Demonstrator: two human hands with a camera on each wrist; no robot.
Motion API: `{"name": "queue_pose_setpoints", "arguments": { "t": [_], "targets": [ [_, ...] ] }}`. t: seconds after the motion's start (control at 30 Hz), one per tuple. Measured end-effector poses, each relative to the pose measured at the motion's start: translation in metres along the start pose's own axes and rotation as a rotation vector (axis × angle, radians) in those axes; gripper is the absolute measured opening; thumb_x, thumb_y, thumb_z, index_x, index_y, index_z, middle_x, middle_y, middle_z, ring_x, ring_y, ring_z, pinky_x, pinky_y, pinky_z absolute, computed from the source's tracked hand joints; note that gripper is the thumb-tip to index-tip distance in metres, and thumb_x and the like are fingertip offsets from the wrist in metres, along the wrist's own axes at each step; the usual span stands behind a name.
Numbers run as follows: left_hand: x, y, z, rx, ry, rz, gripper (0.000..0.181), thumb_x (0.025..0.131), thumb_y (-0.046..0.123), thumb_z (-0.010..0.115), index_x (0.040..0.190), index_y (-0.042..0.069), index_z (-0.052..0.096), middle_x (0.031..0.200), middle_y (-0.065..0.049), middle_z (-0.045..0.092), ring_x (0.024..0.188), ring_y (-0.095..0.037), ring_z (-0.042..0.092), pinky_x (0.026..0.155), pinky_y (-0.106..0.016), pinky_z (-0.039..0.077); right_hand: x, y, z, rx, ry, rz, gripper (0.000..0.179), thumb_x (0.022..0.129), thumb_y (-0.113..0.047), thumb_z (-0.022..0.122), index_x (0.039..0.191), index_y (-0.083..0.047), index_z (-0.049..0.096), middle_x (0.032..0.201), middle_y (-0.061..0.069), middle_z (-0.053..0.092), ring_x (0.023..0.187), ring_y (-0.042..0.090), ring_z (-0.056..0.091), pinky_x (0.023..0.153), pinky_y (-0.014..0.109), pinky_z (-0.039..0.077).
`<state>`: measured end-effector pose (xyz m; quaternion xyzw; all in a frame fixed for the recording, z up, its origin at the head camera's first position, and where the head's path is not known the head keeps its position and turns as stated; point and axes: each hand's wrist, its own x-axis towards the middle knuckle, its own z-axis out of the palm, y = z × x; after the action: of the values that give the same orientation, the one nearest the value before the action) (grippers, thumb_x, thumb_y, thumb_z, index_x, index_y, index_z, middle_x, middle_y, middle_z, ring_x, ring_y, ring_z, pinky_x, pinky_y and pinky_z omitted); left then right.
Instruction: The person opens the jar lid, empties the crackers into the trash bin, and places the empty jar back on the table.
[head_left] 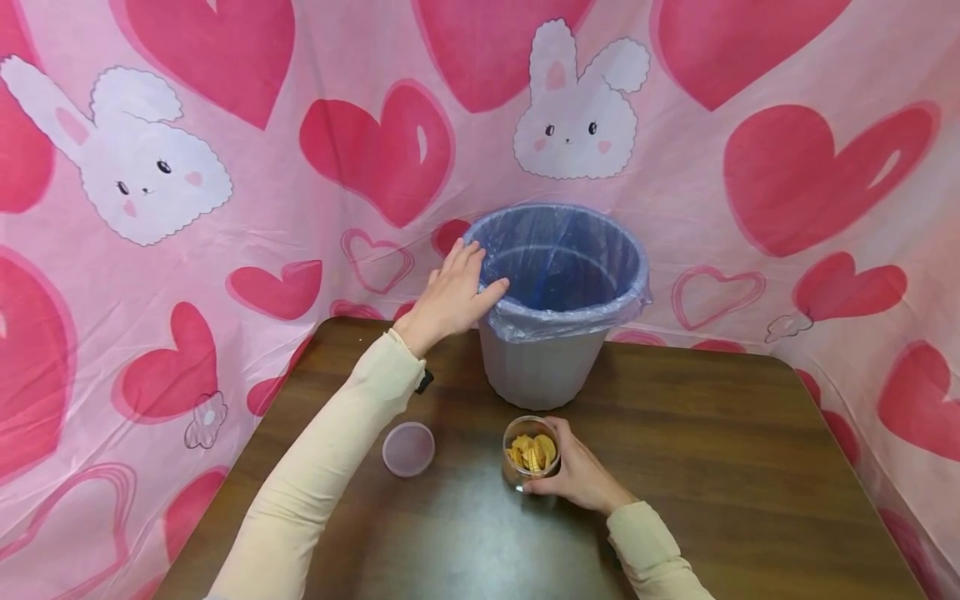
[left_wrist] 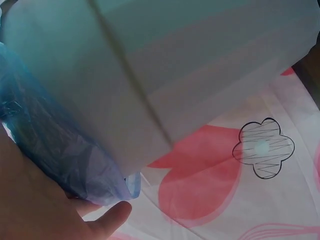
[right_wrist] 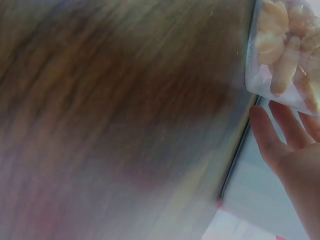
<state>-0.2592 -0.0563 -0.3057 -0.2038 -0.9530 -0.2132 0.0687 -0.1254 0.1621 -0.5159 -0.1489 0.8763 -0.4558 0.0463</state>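
Observation:
A grey trash bin [head_left: 543, 367] with a blue plastic liner [head_left: 562, 321] folded over its rim stands toward the back of the table. My left hand [head_left: 453, 292] rests at the rim's left side, fingers fairly straight and touching the liner. In the left wrist view, the thumb and fingers [left_wrist: 112, 217] show beside the folded liner edge. My right hand [head_left: 577, 471] grips a clear jar [head_left: 513, 475] from its right side, thumb in front and fingers behind. Inside the lidless jar are yellow ridged chips [head_left: 532, 452], also visible through its wall in the right wrist view.
A round translucent lid [head_left: 408, 450] lies on the dark wooden table [head_left: 712, 433], left of the jar. Behind the table and along both sides hangs a pink cloth [head_left: 480, 150] printed with hearts and rabbits.

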Motion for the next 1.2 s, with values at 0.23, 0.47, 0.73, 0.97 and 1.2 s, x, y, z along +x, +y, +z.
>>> {"name": "queue_pose_setpoints", "arguments": {
  "t": [0.23, 0.47, 0.73, 0.97, 1.2],
  "targets": [
    [0.000, 0.000, 0.000, 0.009, -0.001, 0.005, 0.077, 0.085, 0.062, 0.033, 0.140, 0.009, 0.026, 0.149, -0.003, 0.018, 0.139, -0.017, -0.001, 0.103, -0.056, 0.020, 0.000, -0.001, -0.001, 0.003, -0.001, 0.013, 0.093, 0.051, -0.041, 0.085, 0.125, -0.020, 0.033, 0.123, -0.002, 0.050, 0.112, 0.010, 0.046, 0.098, 0.043, 0.034],
    [0.001, 0.000, -0.002, 0.021, -0.037, -0.005, 0.079, 0.084, 0.063, 0.032, 0.142, 0.009, 0.024, 0.150, -0.003, 0.016, 0.139, -0.017, -0.002, 0.104, -0.054, 0.021, 0.000, -0.002, -0.001, 0.026, -0.010, 0.009, 0.093, 0.052, -0.038, 0.085, 0.126, -0.016, 0.034, 0.123, -0.001, 0.050, 0.112, 0.009, 0.046, 0.098, 0.042, 0.034],
    [0.001, 0.002, -0.005, 0.046, -0.070, -0.010, 0.083, 0.083, 0.067, 0.030, 0.143, 0.010, 0.021, 0.150, -0.003, 0.015, 0.139, -0.018, -0.003, 0.104, -0.054, 0.021, -0.003, -0.010, -0.004, 0.076, -0.001, -0.020, 0.091, 0.052, -0.029, 0.086, 0.126, -0.011, 0.036, 0.124, 0.004, 0.051, 0.113, 0.014, 0.048, 0.097, 0.044, 0.034],
    [0.001, 0.003, -0.006, 0.055, -0.067, 0.003, 0.083, 0.083, 0.066, 0.029, 0.143, 0.009, 0.021, 0.150, -0.003, 0.015, 0.139, -0.018, -0.003, 0.104, -0.053, 0.023, -0.008, -0.027, -0.016, 0.084, 0.015, -0.025, 0.088, 0.054, -0.026, 0.086, 0.125, -0.007, 0.037, 0.122, 0.009, 0.053, 0.111, 0.021, 0.050, 0.094, 0.045, 0.035],
    [0.001, 0.001, -0.005, 0.059, -0.064, 0.005, 0.082, 0.084, 0.065, 0.030, 0.142, 0.009, 0.022, 0.150, -0.004, 0.016, 0.139, -0.019, -0.002, 0.104, -0.051, 0.024, -0.003, 0.005, -0.012, 0.048, 0.034, 0.009, 0.094, 0.050, -0.044, 0.084, 0.126, -0.018, 0.036, 0.122, -0.004, 0.052, 0.111, 0.009, 0.048, 0.095, 0.041, 0.035]
  ]
}}
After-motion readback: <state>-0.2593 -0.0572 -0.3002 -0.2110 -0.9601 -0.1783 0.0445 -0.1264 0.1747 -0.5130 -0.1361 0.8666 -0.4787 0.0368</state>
